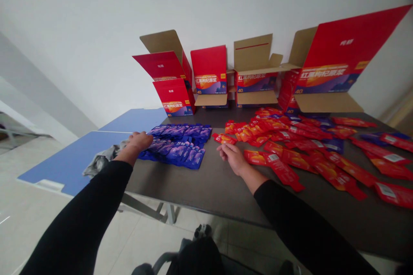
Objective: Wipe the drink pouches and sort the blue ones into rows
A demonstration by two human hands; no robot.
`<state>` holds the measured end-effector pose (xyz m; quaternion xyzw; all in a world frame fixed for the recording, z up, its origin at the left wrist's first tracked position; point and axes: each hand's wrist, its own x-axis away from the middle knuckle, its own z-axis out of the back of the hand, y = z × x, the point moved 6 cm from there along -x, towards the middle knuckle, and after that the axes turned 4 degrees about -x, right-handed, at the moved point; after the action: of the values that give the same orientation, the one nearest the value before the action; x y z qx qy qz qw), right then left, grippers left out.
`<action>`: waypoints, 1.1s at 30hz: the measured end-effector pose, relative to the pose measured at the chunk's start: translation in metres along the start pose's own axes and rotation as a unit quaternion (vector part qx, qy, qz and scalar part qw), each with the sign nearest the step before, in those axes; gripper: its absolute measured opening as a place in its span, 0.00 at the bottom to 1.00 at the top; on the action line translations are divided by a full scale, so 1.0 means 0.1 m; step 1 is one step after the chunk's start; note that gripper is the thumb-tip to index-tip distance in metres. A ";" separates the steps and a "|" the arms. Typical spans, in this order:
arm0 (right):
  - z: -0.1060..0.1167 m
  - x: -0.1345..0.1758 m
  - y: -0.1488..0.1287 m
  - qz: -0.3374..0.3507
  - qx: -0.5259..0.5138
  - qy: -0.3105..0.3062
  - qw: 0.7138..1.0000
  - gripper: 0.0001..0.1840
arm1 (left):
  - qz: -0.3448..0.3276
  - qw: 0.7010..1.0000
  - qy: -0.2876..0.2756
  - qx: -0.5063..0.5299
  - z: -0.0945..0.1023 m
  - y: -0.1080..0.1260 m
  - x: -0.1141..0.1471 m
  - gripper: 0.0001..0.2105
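Note:
My left hand [141, 141] is at the left end of a block of overlapping blue-purple pouches [185, 152], fingers curled inward; what they grip, if anything, is hidden. A second row of blue pouches [193, 131] lies just behind that block. My right hand [232, 158] is over the middle of the dark table [206, 193], loosely bent with the thumb a little apart, and I see nothing in it. Just beyond its fingertips lies a small red pouch [225, 139]. To the right spreads a loose pile of red pouches [290, 142].
Along the wall stand open red cartons, among them a left carton [176, 99], a middle carton [209, 77] and a large right carton [322, 77] with flaps spread. A grey cloth [101, 160] lies on the blue table [67, 159] at left. Some blue pouches [334, 145] are mixed among the red.

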<state>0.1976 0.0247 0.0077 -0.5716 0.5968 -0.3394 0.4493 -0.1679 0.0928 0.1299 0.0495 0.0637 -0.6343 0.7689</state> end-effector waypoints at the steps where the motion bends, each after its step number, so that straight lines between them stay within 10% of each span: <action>1: 0.00 0.00 0.00 0.000 -0.001 0.000 1.000 0.24 | 0.021 0.999 0.020 0.014 0.05 0.10 0.04 0.19; 5: 0.02 -0.01 0.02 0.004 -0.014 0.016 1.000 0.25 | -0.101 0.968 0.040 0.227 0.02 0.99 0.48 0.13; 11: 0.17 -0.03 -0.05 0.071 -0.092 0.110 0.987 0.25 | -0.062 0.801 -0.071 0.592 -0.70 2.30 1.10 0.07; 19: 0.30 0.01 -0.20 0.127 -0.124 0.181 0.967 0.25 | -0.057 0.680 -0.068 0.728 -1.10 2.83 1.19 0.04; 28: 0.33 0.06 -0.42 0.172 -0.117 0.191 0.959 0.20 | -0.150 0.733 -0.081 0.658 -1.07 2.96 1.18 0.06; 33: 0.82 -0.03 -1.02 0.213 -0.095 0.247 0.941 0.12 | -0.147 0.775 -0.113 0.605 -1.06 2.96 1.22 0.07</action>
<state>0.3121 0.0248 0.0718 -0.3694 0.8264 -0.3074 0.2935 0.1420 0.0479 0.0048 0.4225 -0.4137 -0.6482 0.4799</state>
